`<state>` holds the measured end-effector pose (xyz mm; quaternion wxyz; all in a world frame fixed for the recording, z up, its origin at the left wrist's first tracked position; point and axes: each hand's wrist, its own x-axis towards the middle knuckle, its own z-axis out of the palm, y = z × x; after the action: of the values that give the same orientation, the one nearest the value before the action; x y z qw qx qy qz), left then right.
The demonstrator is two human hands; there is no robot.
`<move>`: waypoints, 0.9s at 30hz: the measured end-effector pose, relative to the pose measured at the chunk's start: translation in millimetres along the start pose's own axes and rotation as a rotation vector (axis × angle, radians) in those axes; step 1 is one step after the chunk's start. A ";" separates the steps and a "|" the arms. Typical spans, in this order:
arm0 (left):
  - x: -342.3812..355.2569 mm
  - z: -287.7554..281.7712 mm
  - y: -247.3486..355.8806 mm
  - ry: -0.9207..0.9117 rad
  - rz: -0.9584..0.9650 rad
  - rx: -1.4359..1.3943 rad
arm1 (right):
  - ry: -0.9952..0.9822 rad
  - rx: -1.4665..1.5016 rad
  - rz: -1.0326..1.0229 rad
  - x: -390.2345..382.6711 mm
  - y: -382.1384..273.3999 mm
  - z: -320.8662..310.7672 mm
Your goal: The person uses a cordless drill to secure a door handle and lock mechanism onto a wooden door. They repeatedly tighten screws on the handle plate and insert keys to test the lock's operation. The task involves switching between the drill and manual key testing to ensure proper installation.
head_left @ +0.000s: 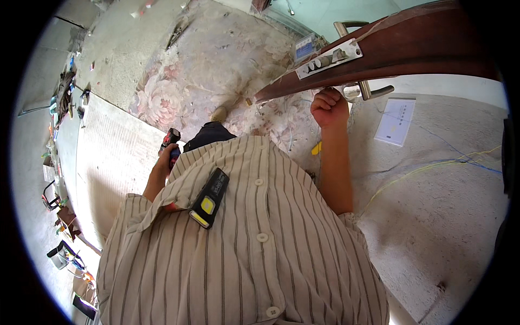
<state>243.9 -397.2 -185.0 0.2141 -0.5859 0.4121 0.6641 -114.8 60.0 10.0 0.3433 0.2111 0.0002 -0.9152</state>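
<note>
My left hand (165, 158) grips a red and black power tool (170, 140) beside my left hip, partly hidden by my shirt. My right hand (329, 108) has its fingers curled at the underside of a dark red wooden door (417, 54), beside a silver cylindrical fitting (352, 91) and a lever handle (379, 92); what the fingers hold is hidden. A metal lock plate (355, 50) with bolts is set in the door's edge, and a second lever handle (341, 28) shows beyond it. A black and yellow work light (208, 197) hangs at my striped shirt's pocket.
A flowered sheet (162, 92) covers the floor ahead. A pale ribbed board (108, 141) lies left, with scattered tools and boxes (65, 254) along the far left. At right are a white printed paper (394, 122), blue and yellow cables (466, 160) and a small yellow object (317, 148).
</note>
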 end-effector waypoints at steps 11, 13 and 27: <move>32.0 -18.4 -2.8 -0.055 -0.016 0.043 | 0.653 -1.020 -0.850 -17.3 46.4 5.7; 37.1 -27.2 0.3 -0.065 -0.036 0.049 | 0.715 -1.200 -1.048 -25.0 56.7 5.3; 41.4 9.2 145.9 -0.063 0.309 1.114 | 0.892 -1.516 -0.345 -39.1 97.7 -9.0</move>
<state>117.3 -481.0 -181.5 0.4031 -0.2978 0.7736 0.3877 -23.5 11.3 31.0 0.2159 0.2609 0.7699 -0.5409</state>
